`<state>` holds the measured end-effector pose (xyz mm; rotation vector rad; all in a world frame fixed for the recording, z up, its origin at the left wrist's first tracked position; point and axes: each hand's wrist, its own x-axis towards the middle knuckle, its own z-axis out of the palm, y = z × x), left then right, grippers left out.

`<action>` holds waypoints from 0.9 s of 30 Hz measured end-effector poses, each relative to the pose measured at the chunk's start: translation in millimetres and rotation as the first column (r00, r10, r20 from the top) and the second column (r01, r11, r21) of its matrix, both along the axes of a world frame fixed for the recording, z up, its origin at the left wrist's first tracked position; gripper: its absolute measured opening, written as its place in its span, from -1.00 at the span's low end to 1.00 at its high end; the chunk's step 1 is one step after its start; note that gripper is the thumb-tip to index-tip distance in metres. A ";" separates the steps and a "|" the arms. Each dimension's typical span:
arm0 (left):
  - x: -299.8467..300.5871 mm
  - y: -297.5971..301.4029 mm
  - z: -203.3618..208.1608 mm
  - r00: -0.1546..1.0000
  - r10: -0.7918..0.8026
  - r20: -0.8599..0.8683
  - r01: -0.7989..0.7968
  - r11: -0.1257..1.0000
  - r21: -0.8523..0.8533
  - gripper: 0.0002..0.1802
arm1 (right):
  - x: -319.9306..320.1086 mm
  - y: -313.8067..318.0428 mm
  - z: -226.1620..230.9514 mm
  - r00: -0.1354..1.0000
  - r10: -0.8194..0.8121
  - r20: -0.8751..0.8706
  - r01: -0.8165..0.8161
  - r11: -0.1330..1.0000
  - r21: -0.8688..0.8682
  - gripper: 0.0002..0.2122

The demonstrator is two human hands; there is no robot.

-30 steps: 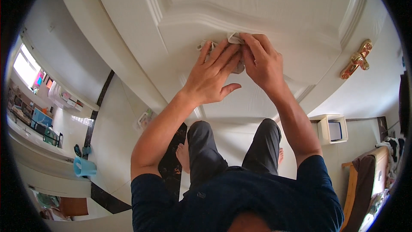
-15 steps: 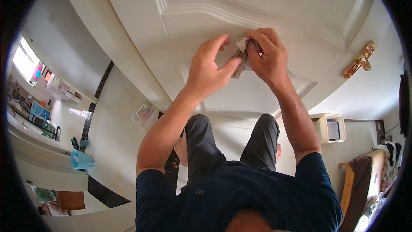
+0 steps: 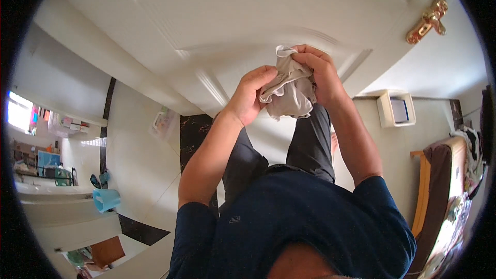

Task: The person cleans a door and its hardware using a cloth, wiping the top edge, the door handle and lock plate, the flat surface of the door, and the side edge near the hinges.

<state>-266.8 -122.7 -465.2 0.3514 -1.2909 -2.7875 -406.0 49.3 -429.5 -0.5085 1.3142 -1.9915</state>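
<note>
A crumpled, off-white cloth [image 3: 290, 93] hangs between my two hands, its folds partly spread. My left hand [image 3: 251, 93] grips its left edge, thumb on top and the other fingers mostly hidden. On the other side my right hand [image 3: 319, 70] pinches the cloth's upper right part, with the fingers bent round it. Directly beyond the cloth stands a white panelled door [image 3: 248, 26]. Whether the cloth touches the door cannot be told.
A gold-coloured door handle [image 3: 428, 20] sits at the door's right edge. Beyond it are a white bin [image 3: 396, 108] and a wooden-framed bed [image 3: 422, 191]. On the left floor stand a light blue bucket [image 3: 106, 200] and a clear plastic box [image 3: 163, 122].
My left hand has come from beside the cloth to grip it. The bunched cloth is now spread wider and held lower, nearer my body. The view has shifted.
</note>
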 end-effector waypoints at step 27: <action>1.8 46.7 -41.7 0.995 0.088 0.047 -0.061 0.912 -0.406 -0.60 | 21.5 51.5 -118.0 0.944 0.189 -0.270 -0.162 0.979 0.121 -0.30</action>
